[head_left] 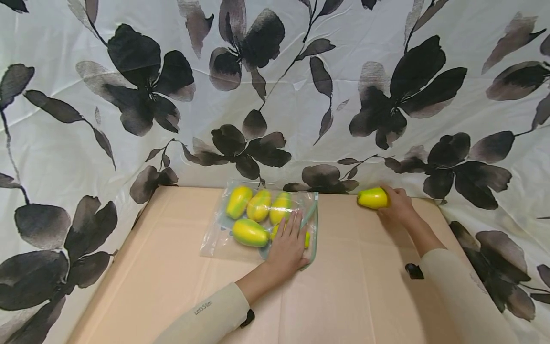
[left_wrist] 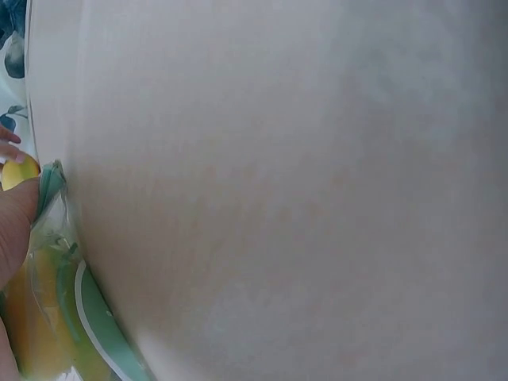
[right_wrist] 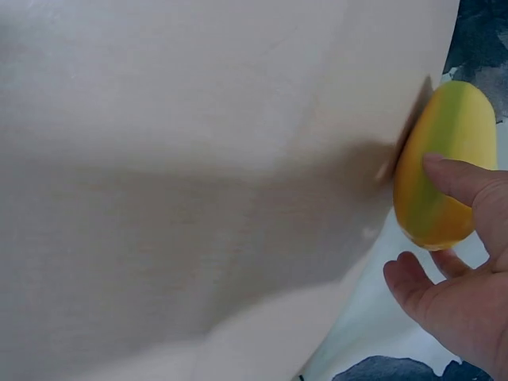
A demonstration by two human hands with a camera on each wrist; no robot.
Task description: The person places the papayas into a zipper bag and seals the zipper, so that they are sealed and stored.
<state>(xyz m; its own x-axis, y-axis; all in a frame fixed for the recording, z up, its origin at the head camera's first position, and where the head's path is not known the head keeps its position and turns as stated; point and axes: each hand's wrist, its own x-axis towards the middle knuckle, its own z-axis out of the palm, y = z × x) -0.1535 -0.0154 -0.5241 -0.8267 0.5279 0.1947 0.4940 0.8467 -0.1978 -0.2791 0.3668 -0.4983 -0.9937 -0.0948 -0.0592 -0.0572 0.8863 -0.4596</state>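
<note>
A clear zip bag (head_left: 215, 243) with a green-edged opening on its right side lies near the board's far edge, with several yellow-green mangoes (head_left: 250, 233) inside. My left hand (head_left: 287, 251) rests over the bag's right part, fingers straight, partly covering a mango beneath. In the left wrist view the thumb (left_wrist: 14, 230) lies against the bag's green zip corner (left_wrist: 51, 184). To the right, my right hand (head_left: 397, 205) holds another mango (head_left: 373, 198) at the far edge. In the right wrist view its thumb lies across that mango (right_wrist: 446, 159), the fingers partly hidden behind.
The light tan board (head_left: 335, 296) has its far edge against a white cloth (head_left: 313, 119) with dark flower prints, which also hangs at both sides. A small black piece (head_left: 414, 271) shows beside the right sleeve, and another (head_left: 247, 318) by the left sleeve.
</note>
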